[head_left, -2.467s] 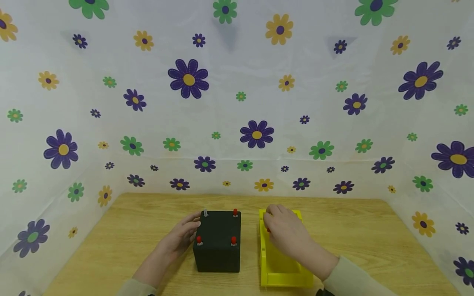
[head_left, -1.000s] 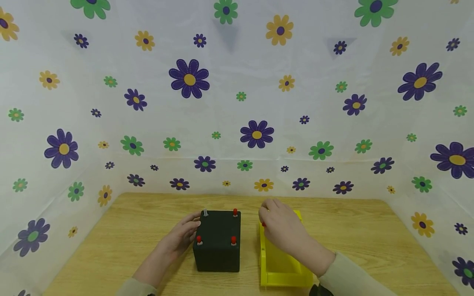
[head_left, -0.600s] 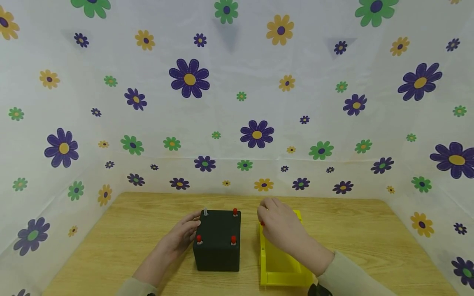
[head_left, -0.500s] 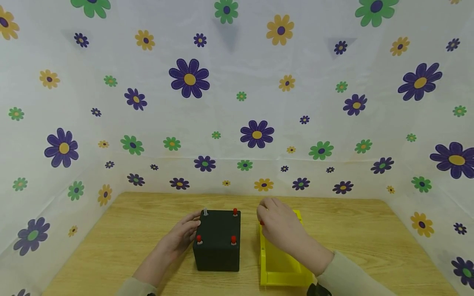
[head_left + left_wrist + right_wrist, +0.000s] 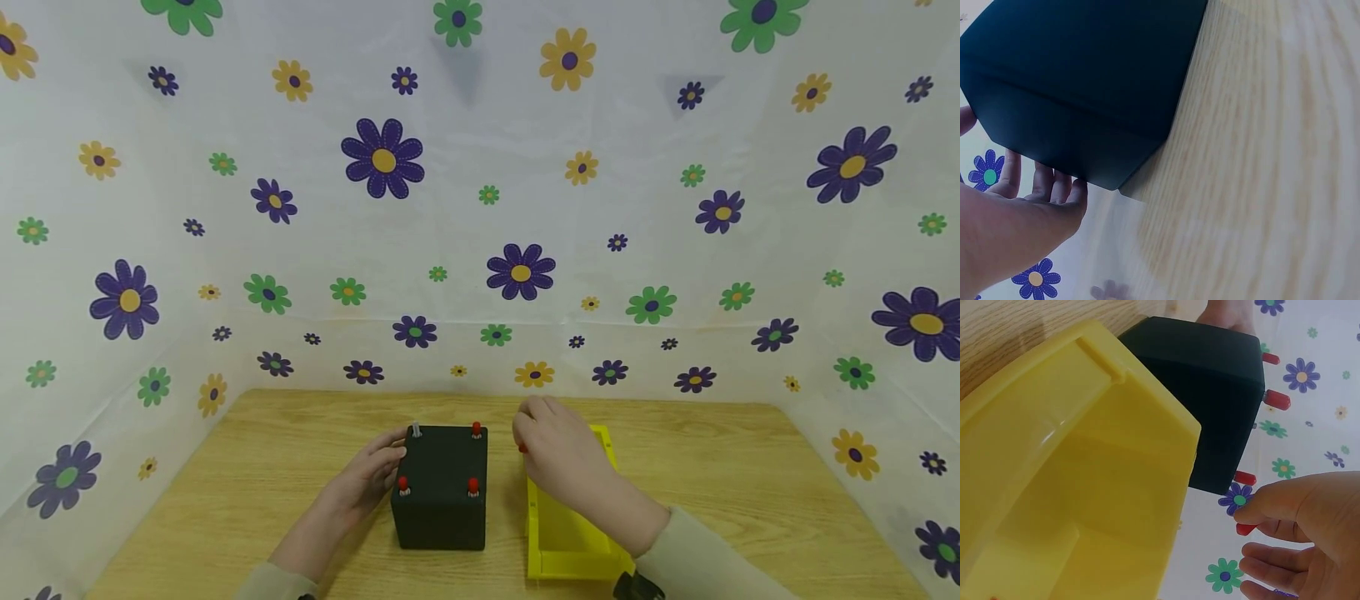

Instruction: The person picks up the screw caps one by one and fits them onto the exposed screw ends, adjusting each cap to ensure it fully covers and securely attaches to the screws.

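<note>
A black box point(image 5: 441, 492) stands on the table, with several toggle switches on its top. Red caps point(image 5: 473, 486) cover three of its switch levers; the far-left lever point(image 5: 417, 430) is bare metal. My left hand point(image 5: 365, 479) rests against the box's left side, and its fingertips touch that side in the left wrist view. Above the left rim of a yellow bin point(image 5: 573, 565) is my right hand point(image 5: 562, 446). Between thumb and forefinger it pinches a small red cap point(image 5: 1245, 529), partly hidden by the fingers; the other fingers are loosely bent.
The wooden table point(image 5: 300, 425) carries the box and, just right of it, the bin, with a narrow gap between them. A white flowered sheet point(image 5: 480, 225) stands around the back and both sides. A bit of red point(image 5: 994, 599) shows at the bin's bottom edge in the right wrist view.
My right hand has risen out of the bin with the red cap and shifted left toward the box. The left hand and the box have stayed put.
</note>
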The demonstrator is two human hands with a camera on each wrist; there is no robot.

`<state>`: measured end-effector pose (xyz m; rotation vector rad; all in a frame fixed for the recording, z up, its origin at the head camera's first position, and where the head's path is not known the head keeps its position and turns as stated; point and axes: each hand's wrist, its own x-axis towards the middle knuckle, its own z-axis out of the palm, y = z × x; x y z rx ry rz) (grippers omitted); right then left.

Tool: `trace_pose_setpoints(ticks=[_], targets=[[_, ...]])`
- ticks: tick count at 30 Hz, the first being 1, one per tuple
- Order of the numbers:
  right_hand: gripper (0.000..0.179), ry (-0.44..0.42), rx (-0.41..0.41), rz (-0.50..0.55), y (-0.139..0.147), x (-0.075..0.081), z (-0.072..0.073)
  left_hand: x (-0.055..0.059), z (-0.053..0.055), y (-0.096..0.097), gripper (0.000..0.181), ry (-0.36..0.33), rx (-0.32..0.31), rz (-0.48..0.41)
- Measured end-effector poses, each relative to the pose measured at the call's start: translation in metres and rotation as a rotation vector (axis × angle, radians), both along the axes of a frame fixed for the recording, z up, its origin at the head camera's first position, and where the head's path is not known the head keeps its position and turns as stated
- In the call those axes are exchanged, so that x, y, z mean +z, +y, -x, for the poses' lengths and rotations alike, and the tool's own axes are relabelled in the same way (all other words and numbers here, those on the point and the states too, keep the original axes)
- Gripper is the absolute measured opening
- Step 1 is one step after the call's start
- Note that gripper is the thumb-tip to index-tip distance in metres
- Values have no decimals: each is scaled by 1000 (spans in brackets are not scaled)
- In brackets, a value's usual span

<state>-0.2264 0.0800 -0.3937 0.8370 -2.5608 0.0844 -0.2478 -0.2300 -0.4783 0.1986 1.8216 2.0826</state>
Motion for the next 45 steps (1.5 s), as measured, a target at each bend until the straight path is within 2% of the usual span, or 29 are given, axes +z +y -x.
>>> trace_pose_setpoints(ticks=[10,19,27,45], targets=[[20,-26,4,10,-5,3,1,0,0,0,72,-4,4,-7],[22,3,19,11,-8,5,1,2,-1,1,72,-7,18,11],[22,-25,18,17,-12,9,0,3,-1,-1,70,-4,-7,-8],[21,20,49,24,-20,11,5,3,-1,-2,63,-6,-3,-30]])
